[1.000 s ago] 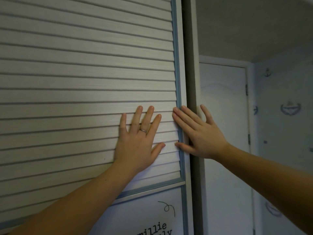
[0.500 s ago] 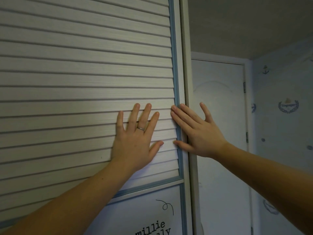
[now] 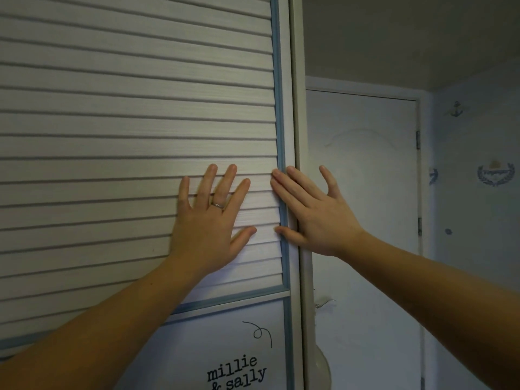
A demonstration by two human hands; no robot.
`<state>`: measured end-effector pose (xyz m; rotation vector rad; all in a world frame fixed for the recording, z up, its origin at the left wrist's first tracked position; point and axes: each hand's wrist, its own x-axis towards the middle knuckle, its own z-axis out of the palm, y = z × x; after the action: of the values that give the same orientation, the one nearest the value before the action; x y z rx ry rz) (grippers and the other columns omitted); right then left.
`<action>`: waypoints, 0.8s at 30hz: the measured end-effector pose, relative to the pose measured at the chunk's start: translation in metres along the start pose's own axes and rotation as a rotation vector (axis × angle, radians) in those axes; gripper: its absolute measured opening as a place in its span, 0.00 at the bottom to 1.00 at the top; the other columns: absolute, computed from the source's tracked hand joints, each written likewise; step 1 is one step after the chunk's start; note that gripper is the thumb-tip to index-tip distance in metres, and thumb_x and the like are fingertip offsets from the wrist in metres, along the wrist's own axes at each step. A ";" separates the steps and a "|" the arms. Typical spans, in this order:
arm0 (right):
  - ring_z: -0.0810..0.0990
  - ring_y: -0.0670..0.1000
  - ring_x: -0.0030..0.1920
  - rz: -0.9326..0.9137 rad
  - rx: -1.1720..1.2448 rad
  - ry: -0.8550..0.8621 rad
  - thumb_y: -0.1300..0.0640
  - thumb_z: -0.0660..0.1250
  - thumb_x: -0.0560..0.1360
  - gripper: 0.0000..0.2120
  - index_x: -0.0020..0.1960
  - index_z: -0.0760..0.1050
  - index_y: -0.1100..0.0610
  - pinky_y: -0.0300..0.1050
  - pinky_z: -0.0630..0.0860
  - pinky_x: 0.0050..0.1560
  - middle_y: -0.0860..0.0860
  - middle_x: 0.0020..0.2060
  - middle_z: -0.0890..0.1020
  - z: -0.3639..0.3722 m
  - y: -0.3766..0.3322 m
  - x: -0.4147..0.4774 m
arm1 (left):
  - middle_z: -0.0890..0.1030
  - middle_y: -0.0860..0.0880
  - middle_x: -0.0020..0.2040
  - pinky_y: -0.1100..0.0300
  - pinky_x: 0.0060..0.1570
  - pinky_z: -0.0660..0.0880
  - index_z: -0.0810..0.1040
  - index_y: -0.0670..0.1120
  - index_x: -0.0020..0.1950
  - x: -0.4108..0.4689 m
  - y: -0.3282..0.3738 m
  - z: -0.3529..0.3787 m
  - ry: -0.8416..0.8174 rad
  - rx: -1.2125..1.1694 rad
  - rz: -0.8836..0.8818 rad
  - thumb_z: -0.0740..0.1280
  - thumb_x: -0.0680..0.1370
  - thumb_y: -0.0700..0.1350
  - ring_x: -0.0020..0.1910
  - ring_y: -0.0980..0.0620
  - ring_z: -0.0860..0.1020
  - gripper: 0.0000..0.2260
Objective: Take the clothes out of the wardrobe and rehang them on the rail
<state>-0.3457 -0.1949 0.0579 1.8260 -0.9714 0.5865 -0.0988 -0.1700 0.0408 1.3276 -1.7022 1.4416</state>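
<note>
Since 1.0 s ago I log left hand (image 3: 208, 229), right hand (image 3: 318, 218) and wardrobe door (image 3: 140, 122) edge slightly further left in view; possibly only camera drift. More of the lettering (image 3: 236, 372) shows.

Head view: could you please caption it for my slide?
The left hand lies flat on the slatted wardrobe door, the right hand at its edge.

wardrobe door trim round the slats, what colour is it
Muted blue trim, framing pale whitish slats; the head view shows it best.
</note>
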 end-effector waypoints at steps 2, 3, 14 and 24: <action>0.44 0.51 0.79 0.002 0.030 0.006 0.32 0.47 0.78 0.38 0.80 0.45 0.52 0.66 0.45 0.75 0.49 0.79 0.47 0.000 0.001 -0.001 | 0.51 0.46 0.82 0.32 0.74 0.48 0.59 0.51 0.81 0.000 0.001 -0.001 0.006 -0.025 -0.005 0.57 0.77 0.68 0.80 0.40 0.50 0.36; 0.44 0.51 0.79 0.006 0.048 0.011 0.33 0.47 0.79 0.37 0.80 0.46 0.52 0.66 0.45 0.75 0.48 0.79 0.48 -0.001 0.002 -0.002 | 0.52 0.46 0.82 0.32 0.74 0.48 0.60 0.51 0.80 0.001 0.002 -0.002 0.007 -0.044 -0.007 0.58 0.77 0.67 0.80 0.40 0.51 0.36; 0.56 0.52 0.77 0.029 0.274 0.016 0.42 0.53 0.78 0.30 0.78 0.58 0.51 0.63 0.48 0.75 0.50 0.76 0.63 -0.026 -0.049 -0.045 | 0.63 0.47 0.79 0.40 0.74 0.55 0.68 0.50 0.76 -0.052 -0.008 -0.043 -0.143 -0.369 0.004 0.57 0.78 0.63 0.79 0.42 0.58 0.30; 0.49 0.52 0.79 0.063 0.437 -0.225 0.37 0.47 0.79 0.32 0.79 0.51 0.48 0.63 0.40 0.75 0.50 0.79 0.56 -0.075 -0.190 -0.138 | 0.51 0.49 0.82 0.40 0.77 0.46 0.56 0.55 0.81 -0.238 -0.033 -0.122 -0.495 -0.463 -0.162 0.48 0.78 0.70 0.80 0.45 0.47 0.35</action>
<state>-0.2666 -0.0329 -0.1096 2.2938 -1.1162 0.6824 -0.0039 0.0264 -0.1176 1.5800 -2.0132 0.5930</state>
